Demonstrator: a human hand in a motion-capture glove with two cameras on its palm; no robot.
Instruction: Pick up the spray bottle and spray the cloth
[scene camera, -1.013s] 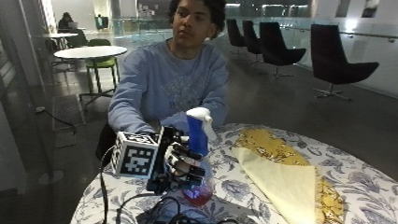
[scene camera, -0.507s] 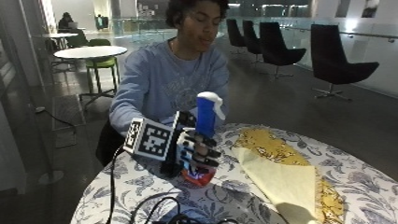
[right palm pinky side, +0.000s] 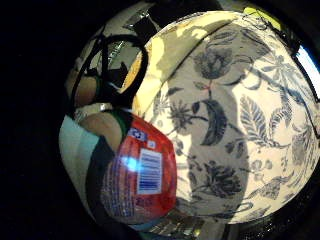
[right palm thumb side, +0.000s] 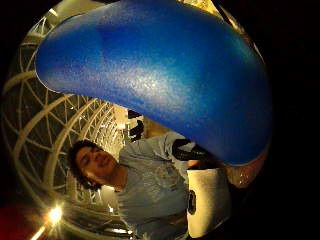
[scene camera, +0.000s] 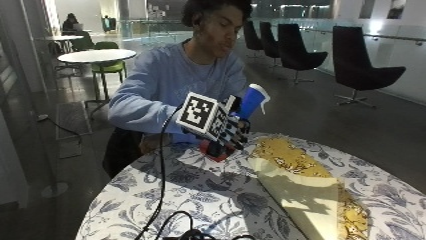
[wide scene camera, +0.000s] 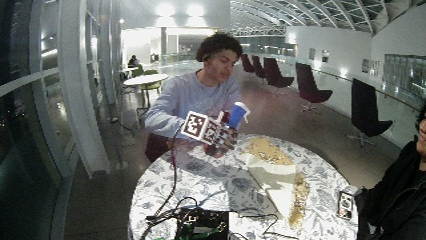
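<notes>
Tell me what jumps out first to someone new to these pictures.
The gloved right hand holds a spray bottle with a blue head and red body tilted above the near edge of the floral-patterned round table. Beside it, a yellow cloth lies spread along the tabletop, away from the bottle.

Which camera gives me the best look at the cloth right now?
The outside view: the yellow cloth lies whole on the table. The wide outside view shows it smaller. The little-finger palm view catches only one edge; the thumb-side palm view shows none.

Bare tabletop (scene camera: 200, 195) lies open before the cloth (scene camera: 299, 192); cables (scene camera: 180, 232) seemingly crowd the near edge.
</notes>
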